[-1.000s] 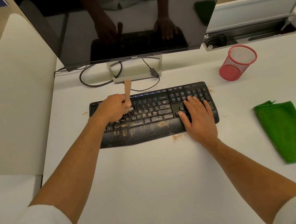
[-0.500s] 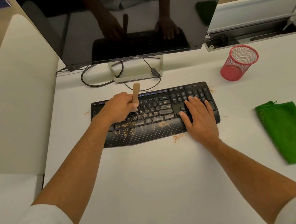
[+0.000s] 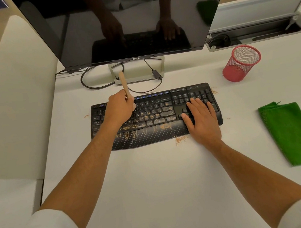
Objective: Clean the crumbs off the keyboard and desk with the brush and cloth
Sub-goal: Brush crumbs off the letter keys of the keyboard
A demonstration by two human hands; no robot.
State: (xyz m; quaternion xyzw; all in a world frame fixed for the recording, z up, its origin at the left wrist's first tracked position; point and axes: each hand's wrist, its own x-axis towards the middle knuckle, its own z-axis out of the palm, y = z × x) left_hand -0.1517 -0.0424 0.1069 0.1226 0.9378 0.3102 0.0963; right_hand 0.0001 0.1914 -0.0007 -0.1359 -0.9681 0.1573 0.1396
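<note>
At far left, a cream padded partition (image 3: 13, 91) along the edge of the white worktop (image 3: 152, 178). Next, the left hand (image 3: 119, 107), fingers curled round the slim wooden-handled brush (image 3: 125, 85), handle tilted up and away toward the monitor stand, bristle end hidden behind the hand over the upper key rows. Beneath, the black curved keyboard (image 3: 155, 117), strewn with tan crumbs (image 3: 164, 126) across the keys and palm rest; a small patch more on the worktop just off its front edge. Behind, a dark Dell monitor (image 3: 123, 22) with looped cables. Further right, the right hand (image 3: 202, 119), fingers straight and spread, pressed flat on the number-pad end. Beyond, a red mesh cup (image 3: 241, 63), tilted. Far right, well apart from the keyboard, a folded green cloth (image 3: 292, 132), lying flat, untouched.
</note>
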